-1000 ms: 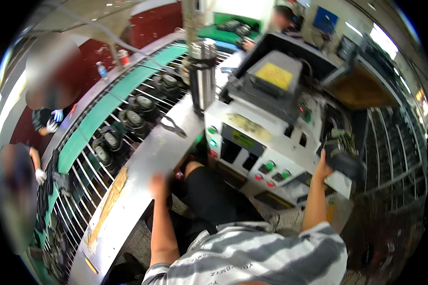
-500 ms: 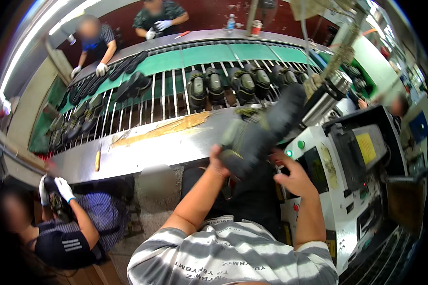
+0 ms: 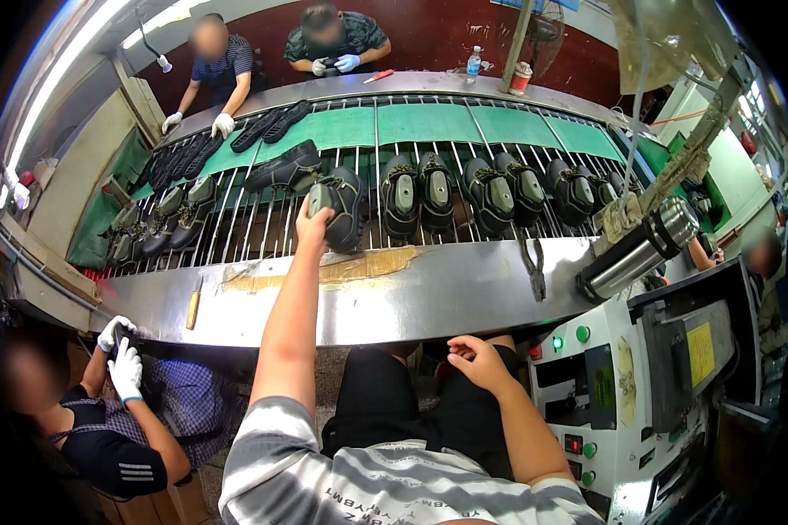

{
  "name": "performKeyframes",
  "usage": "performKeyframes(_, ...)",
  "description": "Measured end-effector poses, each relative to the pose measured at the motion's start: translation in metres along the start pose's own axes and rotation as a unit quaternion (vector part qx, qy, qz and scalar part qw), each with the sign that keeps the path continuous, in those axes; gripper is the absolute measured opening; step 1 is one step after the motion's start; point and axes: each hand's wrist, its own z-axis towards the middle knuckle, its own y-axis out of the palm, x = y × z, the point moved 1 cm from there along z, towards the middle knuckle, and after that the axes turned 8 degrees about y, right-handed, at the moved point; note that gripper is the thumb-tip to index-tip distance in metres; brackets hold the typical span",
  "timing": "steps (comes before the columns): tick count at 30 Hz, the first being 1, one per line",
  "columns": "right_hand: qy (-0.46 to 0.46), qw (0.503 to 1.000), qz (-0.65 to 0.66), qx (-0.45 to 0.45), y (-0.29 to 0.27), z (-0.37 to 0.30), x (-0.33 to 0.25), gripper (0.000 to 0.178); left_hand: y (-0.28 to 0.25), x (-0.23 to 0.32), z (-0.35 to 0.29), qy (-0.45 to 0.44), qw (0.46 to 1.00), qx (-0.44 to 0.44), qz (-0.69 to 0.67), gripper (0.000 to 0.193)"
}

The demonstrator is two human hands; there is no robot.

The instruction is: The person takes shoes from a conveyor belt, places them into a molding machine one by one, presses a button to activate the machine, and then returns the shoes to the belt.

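My left hand (image 3: 313, 223) is stretched forward over the conveyor, closed on a black shoe (image 3: 345, 208) with a grey-green tongue. This shoe is at the near edge of the metal rods, beside another black shoe (image 3: 289, 166) lying on its side. To its right stand several similar shoes in pairs, such as one dark shoe (image 3: 401, 199) with its toe toward me. Above my lap, my right hand (image 3: 480, 361) holds nothing; its fingers are loosely curled, with the thumb apart.
A steel ledge (image 3: 368, 306) runs along the conveyor, with a yellow-handled tool (image 3: 193, 306) on it. At right are a steel flask (image 3: 643, 249) and a control machine (image 3: 617, 385). Black soles (image 3: 258, 129) lie on the green belt (image 3: 429, 122). Gloved co-workers are across and at lower left.
My left hand has carried the shoe from beside the machine leftward and forward to the conveyor rods. My right hand has moved away from the shoe, back toward my lap. The view has shifted.
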Motion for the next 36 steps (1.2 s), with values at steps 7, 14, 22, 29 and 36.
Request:
performKeyframes(7, -0.025, 0.992, -0.099, 0.071, 0.045, 0.140, 0.019, 0.024, 0.015, -0.080, 0.042, 0.151, 0.914, -0.062, 0.372, 0.088)
performKeyframes(14, -0.092, 0.945, -0.285, 0.133, 0.094, 0.226, 0.002, 0.019, 0.002, -0.082, 0.042, 0.165, 0.910, -0.123, 0.360, 0.098)
performKeyframes(22, -0.114, 0.917, -0.333, 0.188, 0.107, 0.237, 0.003, 0.015, -0.077, -0.143, 0.156, -0.052, 0.991, 0.125, 0.012, 0.047)
performKeyframes(29, -0.087, 0.920, -0.340, 0.176, 0.107, 0.237, 0.003, 0.014, -0.071, -0.196, 0.280, -0.198, 0.967, 0.158, 0.003, 0.060)
performKeyframes(36, -0.107, 0.919, -0.338, 0.171, 0.107, 0.244, -0.008, 0.015, -0.086, -0.212, 0.319, -0.206, 0.942, 0.170, -0.205, 0.030)
